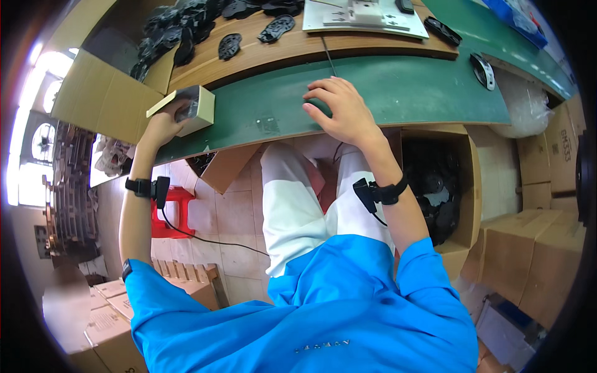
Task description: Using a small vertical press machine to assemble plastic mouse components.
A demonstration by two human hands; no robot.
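Observation:
My left hand (pixel 163 127) reaches into a small cream-coloured box (pixel 204 110) near the left end of the green table (pixel 261 102). Its fingertips are hidden inside, among something dark and grey that I cannot make out. My right hand (pixel 343 112) hovers at or just over the table near its front edge, fingers bent and the thumb apart. It looks open, with nothing seen in its grasp. Under its fingers shows a dark green patch, possibly shadow. A black strap with a small device sits on each forearm.
A wooden board (pixel 249 62) behind bears black sole-shaped parts (pixel 276 28) and a white fixture (pixel 367 25). A black-and-silver part (pixel 482 71) lies right. Large open cartons stand at left (pixel 99 87) and under the table (pixel 469 186). A red stool (pixel 180 214) is below left.

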